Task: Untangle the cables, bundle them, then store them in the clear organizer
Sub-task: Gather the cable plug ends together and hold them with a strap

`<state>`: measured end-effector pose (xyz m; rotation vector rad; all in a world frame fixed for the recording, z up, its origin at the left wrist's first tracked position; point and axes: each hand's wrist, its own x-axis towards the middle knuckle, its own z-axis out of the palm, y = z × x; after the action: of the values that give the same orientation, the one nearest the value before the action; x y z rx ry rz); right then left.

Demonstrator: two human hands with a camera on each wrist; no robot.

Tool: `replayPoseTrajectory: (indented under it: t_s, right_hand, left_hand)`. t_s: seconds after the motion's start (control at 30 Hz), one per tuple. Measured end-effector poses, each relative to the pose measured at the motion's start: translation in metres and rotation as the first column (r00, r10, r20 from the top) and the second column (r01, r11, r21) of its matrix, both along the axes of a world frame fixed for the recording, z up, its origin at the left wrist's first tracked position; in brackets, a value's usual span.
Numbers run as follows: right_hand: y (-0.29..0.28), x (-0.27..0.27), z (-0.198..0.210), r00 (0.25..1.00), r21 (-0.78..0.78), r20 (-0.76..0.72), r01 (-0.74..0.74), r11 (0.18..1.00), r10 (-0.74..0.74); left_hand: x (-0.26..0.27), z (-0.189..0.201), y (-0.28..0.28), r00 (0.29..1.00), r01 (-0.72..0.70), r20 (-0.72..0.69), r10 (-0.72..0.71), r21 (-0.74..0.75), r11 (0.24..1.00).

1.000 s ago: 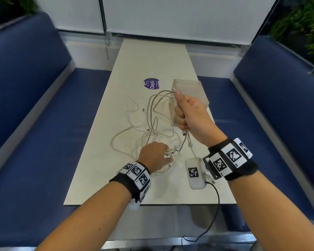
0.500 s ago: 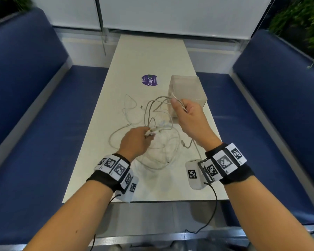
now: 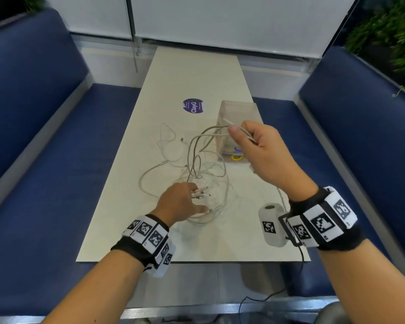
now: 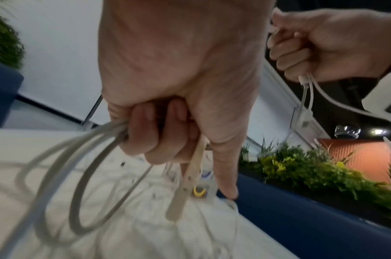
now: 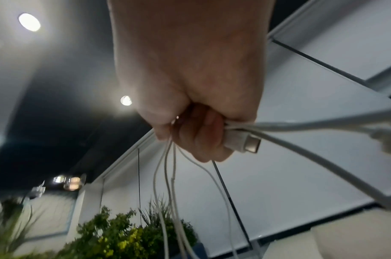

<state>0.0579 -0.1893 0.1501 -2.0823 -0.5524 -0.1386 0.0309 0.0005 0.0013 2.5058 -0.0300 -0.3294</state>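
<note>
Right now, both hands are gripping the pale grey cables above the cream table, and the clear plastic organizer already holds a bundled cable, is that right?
Not quite: the clear plastic organizer holds no cable; the head view shows the pale grey cables loose on the cream table. The left hand and right hand do grip them.

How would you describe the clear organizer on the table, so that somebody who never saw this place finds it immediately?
Start from the long cream table between the two blue benches. Past the tangle of white cables, near the table's right edge, stands a clear plastic box organizer, right of a round purple sticker. It is the only see-through container there, with small blue and yellow rings inside.
</note>
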Motion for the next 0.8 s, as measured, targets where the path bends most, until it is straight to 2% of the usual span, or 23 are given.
replayPoseTrajectory:
  t_s: [0.13, 0.2, 0.27, 0.33, 0.43, 0.5, 0.6, 0.63, 0.67, 0.73, 0.8]
  right_hand:
    - [-0.013, -0.020, -0.003, 0.970, 0.144, -0.226, -0.057, 0.988, 0.089]
    - [-0.021, -0.032, -0.007, 0.916, 0.216, -0.353, -0.117, 0.969, 0.189]
    - [-0.029, -0.044, -0.013, 0.834, 0.264, -0.458, -0.202, 0.943, 0.307]
    - [-0.032, -0.053, -0.025, 0.737, 0.235, -0.551, -0.312, 0.921, 0.390]
    - [-0.029, -0.063, -0.056, 0.537, 0.212, -0.700, -0.474, 0.855, 0.471]
    - [-0.026, -0.068, -0.078, 0.435, 0.204, -0.764, -0.537, 0.819, 0.476]
    - [-0.029, -0.073, -0.109, 0.352, 0.082, -0.840, -0.669, 0.739, 0.412]
    - [-0.029, -0.076, -0.118, 0.336, 0.019, -0.860, -0.732, 0.681, 0.385]
    - [-0.028, -0.078, -0.126, 0.356, -0.078, -0.867, -0.789, 0.609, 0.349]
    - [-0.025, -0.081, -0.138, 0.466, -0.315, -0.845, -0.830, 0.461, 0.261]
    - [-0.024, -0.078, -0.141, 0.567, -0.473, -0.805, -0.791, 0.388, 0.174]
  left_hand:
    - [-0.009, 0.054, 0.032, 0.995, 0.088, 0.045, -0.088, -0.002, 0.996]
    - [-0.011, 0.084, 0.062, 0.996, 0.053, 0.069, -0.051, -0.033, 0.998]
    - [-0.015, 0.113, 0.090, 0.995, 0.002, 0.096, 0.009, -0.106, 0.994]
    - [-0.018, 0.140, 0.105, 0.986, -0.028, 0.152, 0.063, -0.219, 0.975]
    - [-0.016, 0.170, 0.113, 0.933, -0.009, 0.337, 0.128, -0.334, 0.943]
    - [-0.015, 0.189, 0.115, 0.885, 0.031, 0.442, 0.145, -0.366, 0.930]
    - [-0.018, 0.210, 0.116, 0.802, 0.191, 0.583, 0.129, -0.455, 0.870]
    - [-0.018, 0.216, 0.117, 0.785, 0.251, 0.608, 0.117, -0.486, 0.837]
    - [-0.016, 0.220, 0.119, 0.788, 0.297, 0.606, 0.110, -0.530, 0.795]
    - [-0.014, 0.230, 0.120, 0.847, 0.339, 0.525, 0.078, -0.648, 0.682]
    - [-0.016, 0.236, 0.114, 0.876, 0.400, 0.482, -0.017, -0.706, 0.584]
